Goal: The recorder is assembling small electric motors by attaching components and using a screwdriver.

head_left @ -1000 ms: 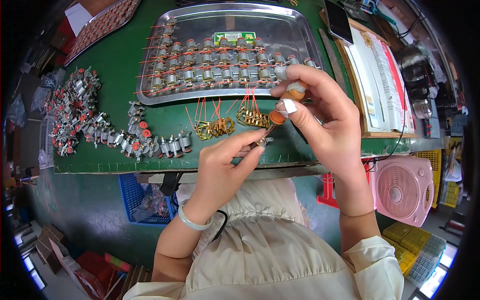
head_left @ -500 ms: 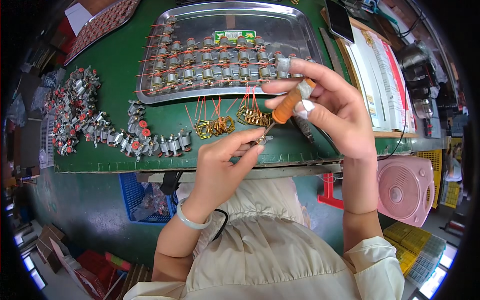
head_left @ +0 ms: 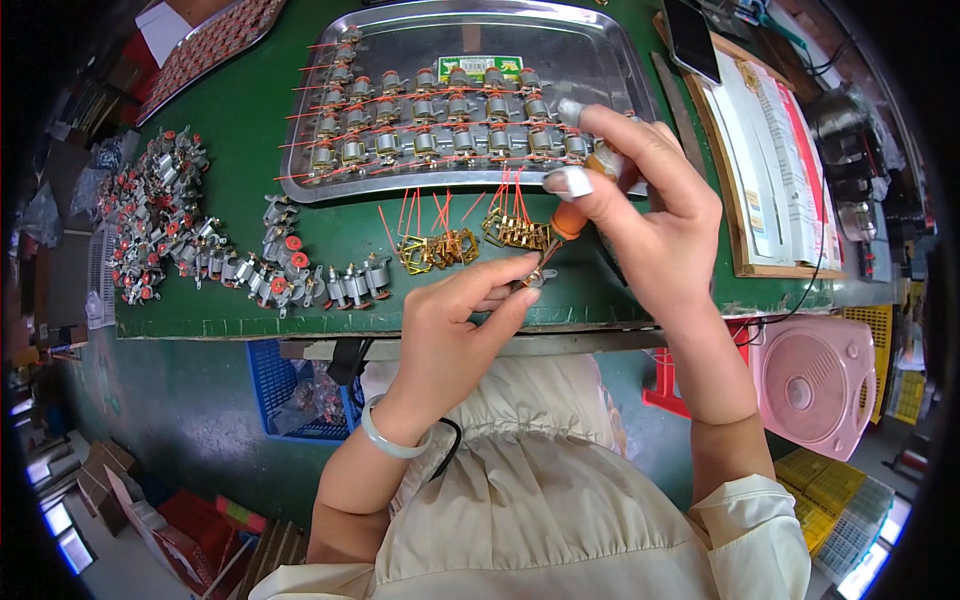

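My left hand [head_left: 450, 325] pinches a small metal part [head_left: 534, 280], perhaps a little motor, at the table's front edge; the fingers hide most of it. In my right hand [head_left: 665, 230] is a screwdriver [head_left: 570, 220] with an orange handle, its shaft slanting down to that part. Tape wraps some right fingertips. Just beyond my left hand lie two clusters of brass brackets with red wires, a left one [head_left: 438, 250] and a right one [head_left: 516, 230]. Loose small motors [head_left: 347, 286] trail leftward into a heap [head_left: 155, 215].
Behind the brackets, a metal tray [head_left: 595, 55] holds rows of motors with red wires. Another loaded tray [head_left: 215, 55] stands far left. At the right are a phone [head_left: 692, 42] and papers on a board [head_left: 745, 170]. Below the table are a blue crate [head_left: 275, 395] and a pink fan [head_left: 815, 390].
My right hand has lowered and turned, bringing the screwdriver more upright over the part in my left hand. The whole view has shifted slightly; my left hand keeps its pinch.
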{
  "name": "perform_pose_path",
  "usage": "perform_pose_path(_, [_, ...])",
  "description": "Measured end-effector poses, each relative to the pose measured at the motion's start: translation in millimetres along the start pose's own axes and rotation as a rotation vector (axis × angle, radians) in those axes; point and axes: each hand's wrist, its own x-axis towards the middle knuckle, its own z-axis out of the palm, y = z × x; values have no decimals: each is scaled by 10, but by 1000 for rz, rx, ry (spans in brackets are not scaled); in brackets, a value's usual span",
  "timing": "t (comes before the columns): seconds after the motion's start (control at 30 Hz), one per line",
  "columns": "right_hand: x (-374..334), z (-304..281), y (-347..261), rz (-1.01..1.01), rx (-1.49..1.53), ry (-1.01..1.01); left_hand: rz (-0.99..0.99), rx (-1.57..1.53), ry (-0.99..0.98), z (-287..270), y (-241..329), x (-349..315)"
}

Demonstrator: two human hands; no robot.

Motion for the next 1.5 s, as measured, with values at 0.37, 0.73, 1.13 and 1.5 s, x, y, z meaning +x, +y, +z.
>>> perform_pose_path(0.37, [38, 24, 4, 303, 903, -9, -36, -26, -8, -6, 13, 4])
perform_pose_path(0.73, [115, -260, 43, 301, 761, -333, -44, -43, -19, -13, 17, -2])
perform_pose_path(1.13, [-29, 3, -1, 376, 752, 54, 1, -11, -39, -21, 13, 2])
perform_pose_path(1.5, [-449, 103, -118, 839, 1132, -218, -264, -698, -96, -134, 179, 95])
